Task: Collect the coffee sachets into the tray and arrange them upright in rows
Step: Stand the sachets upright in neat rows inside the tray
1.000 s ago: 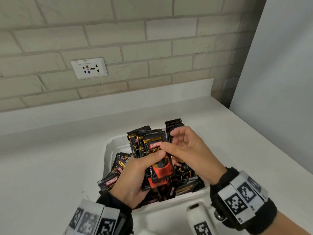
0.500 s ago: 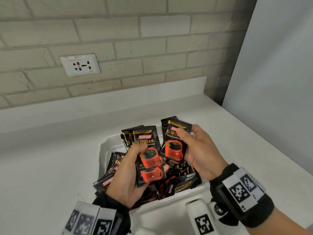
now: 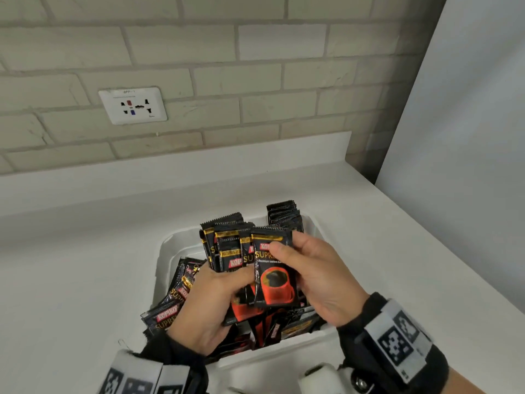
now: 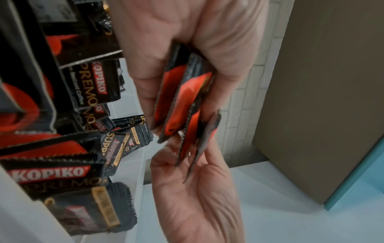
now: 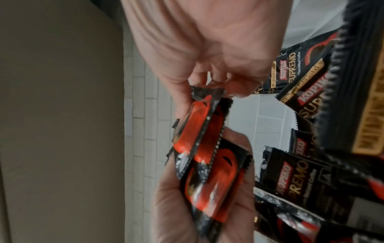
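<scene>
A white tray (image 3: 163, 251) on the counter holds black coffee sachets with a red cup printed on them. My left hand (image 3: 216, 291) grips an upright stack of sachets (image 3: 227, 245) above the tray's middle. With thumb on its front, my right hand (image 3: 309, 268) pinches a single sachet (image 3: 277, 282) and holds it against the front of that stack. In the left wrist view the gripped stack (image 4: 180, 98) shows edge-on; in the right wrist view the pinched sachet (image 5: 197, 123) overlaps the stack (image 5: 212, 189). Another upright row (image 3: 284, 214) stands at the tray's back right. Loose sachets (image 3: 170, 305) lie in a heap at the left.
The tray sits on a white countertop (image 3: 71, 265) against a brick wall with a socket plate (image 3: 132, 106). A grey panel (image 3: 468, 137) closes off the right side. A white device (image 3: 318, 376) lies at the tray's front edge. Some loose sachets overhang the tray's left rim.
My right hand lifted a sachet from the tray and carried it left against the front of the stack in my left hand. The left hand stayed over the tray.
</scene>
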`<state>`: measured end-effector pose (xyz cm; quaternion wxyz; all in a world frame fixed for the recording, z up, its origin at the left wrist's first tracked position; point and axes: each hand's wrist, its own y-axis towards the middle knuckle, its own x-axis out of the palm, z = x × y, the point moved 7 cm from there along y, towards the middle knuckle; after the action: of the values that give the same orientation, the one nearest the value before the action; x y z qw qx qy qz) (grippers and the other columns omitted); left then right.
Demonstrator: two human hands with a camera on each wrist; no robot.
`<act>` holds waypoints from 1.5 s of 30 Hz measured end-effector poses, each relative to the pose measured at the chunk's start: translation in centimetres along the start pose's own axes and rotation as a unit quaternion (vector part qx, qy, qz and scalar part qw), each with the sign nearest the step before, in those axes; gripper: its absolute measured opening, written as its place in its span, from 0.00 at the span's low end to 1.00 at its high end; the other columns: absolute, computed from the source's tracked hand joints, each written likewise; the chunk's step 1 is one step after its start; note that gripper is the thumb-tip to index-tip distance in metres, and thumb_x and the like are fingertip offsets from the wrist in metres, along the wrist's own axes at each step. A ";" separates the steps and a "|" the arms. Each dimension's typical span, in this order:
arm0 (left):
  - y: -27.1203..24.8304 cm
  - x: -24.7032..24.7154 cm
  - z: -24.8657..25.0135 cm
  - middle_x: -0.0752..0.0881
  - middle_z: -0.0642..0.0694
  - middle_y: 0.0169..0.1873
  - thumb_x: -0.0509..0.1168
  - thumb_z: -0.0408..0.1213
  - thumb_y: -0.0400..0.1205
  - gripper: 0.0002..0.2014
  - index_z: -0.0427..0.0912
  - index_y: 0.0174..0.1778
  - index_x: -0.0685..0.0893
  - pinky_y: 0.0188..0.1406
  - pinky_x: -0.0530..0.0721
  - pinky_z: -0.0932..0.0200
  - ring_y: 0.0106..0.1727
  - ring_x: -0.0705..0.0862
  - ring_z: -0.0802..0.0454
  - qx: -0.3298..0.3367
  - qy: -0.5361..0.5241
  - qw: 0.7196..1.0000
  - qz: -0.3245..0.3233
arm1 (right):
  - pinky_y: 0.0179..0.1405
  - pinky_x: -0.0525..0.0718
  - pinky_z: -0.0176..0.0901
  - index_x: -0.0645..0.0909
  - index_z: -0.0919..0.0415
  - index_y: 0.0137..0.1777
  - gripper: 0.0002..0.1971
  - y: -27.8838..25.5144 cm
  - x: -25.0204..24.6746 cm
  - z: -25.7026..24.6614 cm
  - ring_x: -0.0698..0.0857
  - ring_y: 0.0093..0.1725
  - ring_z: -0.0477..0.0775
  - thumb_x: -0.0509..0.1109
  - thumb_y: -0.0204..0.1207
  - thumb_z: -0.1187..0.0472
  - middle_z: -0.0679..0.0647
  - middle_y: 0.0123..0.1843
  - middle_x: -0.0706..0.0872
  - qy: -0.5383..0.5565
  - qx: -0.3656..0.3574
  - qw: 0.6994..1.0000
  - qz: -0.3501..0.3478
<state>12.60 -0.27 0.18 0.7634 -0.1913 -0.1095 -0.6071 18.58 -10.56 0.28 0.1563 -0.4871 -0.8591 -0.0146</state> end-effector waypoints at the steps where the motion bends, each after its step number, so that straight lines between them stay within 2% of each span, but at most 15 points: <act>1: 0.1 0.0 -0.1 0.90 0.33 0.41 0.71 0.23 0.62 0.12 0.37 0.39 0.91 0.30 0.88 0.52 0.38 0.90 0.41 -0.005 0.012 1.000 0.001 | 0.57 0.84 0.51 0.84 0.60 0.51 0.11 0.1 0.0 0.1 0.86 0.51 0.57 0.70 0.69 0.62 0.59 0.52 0.89 -0.011 -0.001 1.000 0.001; 6: 0.0 -0.5 -0.2 0.90 0.34 0.44 0.70 0.34 0.65 0.16 0.37 0.49 0.87 0.33 0.88 0.52 0.39 0.90 0.43 -0.039 0.009 0.999 0.021 | 0.50 0.86 0.47 0.82 0.61 0.51 0.08 0.6 -0.5 0.2 0.87 0.46 0.53 0.67 0.74 0.66 0.57 0.49 0.89 0.038 0.025 0.999 -0.007; 9: -0.2 -0.6 0.5 0.90 0.37 0.46 0.77 0.38 0.66 0.15 0.42 0.47 0.88 0.41 0.87 0.48 0.45 0.90 0.42 -0.014 0.071 0.996 0.045 | 0.47 0.86 0.46 0.80 0.59 0.52 0.08 0.7 -1.2 -0.2 0.88 0.44 0.50 0.66 0.75 0.66 0.53 0.47 0.89 0.057 0.016 0.998 0.006; 12: -0.5 -0.4 0.2 0.91 0.40 0.43 0.76 0.32 0.64 0.18 0.42 0.49 0.85 0.49 0.86 0.42 0.47 0.90 0.41 0.000 0.143 0.987 0.078 | 0.53 0.85 0.44 0.80 0.56 0.54 0.08 0.4 -1.2 -0.4 0.88 0.49 0.49 0.66 0.76 0.64 0.51 0.50 0.89 -0.041 -0.018 0.999 -0.009; 15: -0.8 -0.5 0.1 0.92 0.43 0.40 0.72 0.25 0.69 0.15 0.43 0.49 0.85 0.41 0.87 0.49 0.43 0.90 0.45 0.005 0.180 0.979 0.098 | 0.48 0.84 0.31 0.78 0.53 0.54 0.08 0.2 -0.9 -1.1 0.87 0.48 0.40 0.68 0.76 0.62 0.48 0.50 0.88 -0.158 -0.052 0.985 -0.036; 19: -1.0 -0.7 0.4 0.92 0.47 0.39 0.71 0.22 0.72 0.14 0.47 0.45 0.85 0.31 0.86 0.66 0.39 0.90 0.53 0.018 0.208 0.974 0.089 | 0.45 0.79 0.24 0.70 0.34 0.55 0.25 0.3 -0.3 -4.2 0.81 0.48 0.28 0.77 0.67 0.59 0.37 0.54 0.81 -0.355 -0.102 0.920 -0.132; 21: -1.0 -0.2 0.7 0.92 0.50 0.38 0.71 0.22 0.72 0.15 0.48 0.44 0.85 0.33 0.84 0.66 0.38 0.90 0.56 0.028 0.223 0.972 0.074 | 0.50 0.80 0.27 0.67 0.30 0.58 0.29 0.2 0.6 -5.5 0.82 0.50 0.31 0.77 0.68 0.60 0.38 0.53 0.82 -0.433 -0.110 0.873 -0.197; 24: -0.8 0.4 1.0 0.90 0.43 0.35 0.71 0.24 0.72 0.11 0.44 0.44 0.84 0.36 0.86 0.58 0.35 0.88 0.50 0.035 0.222 0.972 0.073 | 0.55 0.82 0.34 0.71 0.34 0.60 0.27 0.6 1.1 -7.2 0.84 0.49 0.38 0.75 0.70 0.63 0.41 0.50 0.83 -0.498 -0.102 0.829 -0.233; 28: -0.5 -1.6 2.2 0.90 0.40 0.40 0.71 0.31 0.65 0.16 0.40 0.49 0.85 0.28 0.86 0.62 0.34 0.89 0.49 0.066 0.149 0.978 0.128 | 0.55 0.83 0.38 0.80 0.44 0.51 0.17 3.2 -1.1 -10.1 0.86 0.51 0.44 0.75 0.69 0.67 0.45 0.51 0.87 -0.498 -0.107 0.840 -0.189; 30: -0.6 -3.0 2.7 0.90 0.41 0.44 0.69 0.34 0.63 0.18 0.41 0.51 0.85 0.27 0.85 0.62 0.37 0.90 0.51 0.073 0.096 0.981 0.149 | 0.54 0.82 0.41 0.81 0.50 0.50 0.13 5.1 -2.7 -10.7 0.86 0.48 0.45 0.75 0.69 0.66 0.46 0.47 0.87 -0.530 -0.116 0.827 -0.147; 33: -1.0 -4.4 3.3 0.90 0.41 0.46 0.78 0.40 0.56 0.20 0.43 0.43 0.89 0.32 0.86 0.58 0.38 0.90 0.53 0.093 0.057 0.983 0.151 | 0.48 0.76 0.39 0.81 0.55 0.52 0.10 7.2 -3.5 -9.1 0.82 0.46 0.48 0.73 0.71 0.65 0.45 0.43 0.83 -0.610 -0.106 0.773 -0.141; 36: -1.4 -5.1 3.3 0.91 0.43 0.46 0.85 0.53 0.33 0.38 0.45 0.40 0.91 0.32 0.89 0.58 0.40 0.91 0.50 0.098 0.054 0.983 0.146 | 0.46 0.72 0.38 0.80 0.57 0.59 0.13 8.3 -3.2 -5.3 0.79 0.49 0.48 0.71 0.74 0.63 0.46 0.48 0.79 -0.695 -0.070 0.690 -0.190; 39: -1.5 -5.4 3.2 0.91 0.43 0.44 0.84 0.54 0.32 0.37 0.47 0.39 0.92 0.35 0.89 0.56 0.40 0.91 0.50 0.095 0.056 0.984 0.142 | 0.45 0.73 0.41 0.78 0.55 0.62 0.16 8.9 -2.9 -2.1 0.78 0.49 0.49 0.71 0.75 0.61 0.49 0.54 0.82 -0.755 -0.042 0.615 -0.224; 42: -1.6 -5.5 3.1 0.91 0.40 0.43 0.84 0.49 0.42 0.29 0.45 0.38 0.92 0.38 0.87 0.51 0.39 0.91 0.50 0.082 0.047 0.986 0.136 | 0.41 0.73 0.41 0.76 0.55 0.64 0.17 9.3 -2.4 -0.6 0.80 0.52 0.53 0.69 0.76 0.60 0.52 0.59 0.82 -0.793 -0.033 0.560 -0.236; 45: -1.4 -5.4 3.0 0.91 0.43 0.44 0.84 0.54 0.33 0.36 0.47 0.39 0.91 0.32 0.88 0.55 0.39 0.91 0.50 0.085 0.044 0.986 0.133 | 0.35 0.70 0.41 0.76 0.56 0.57 0.10 9.4 -1.5 -1.0 0.80 0.47 0.55 0.67 0.76 0.61 0.54 0.54 0.83 -0.820 -0.074 0.525 -0.218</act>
<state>10.13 5.54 0.99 0.8552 -0.1114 -0.1008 -0.4960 27.50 -7.02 -0.44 -0.6612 -0.0921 -0.6838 0.2944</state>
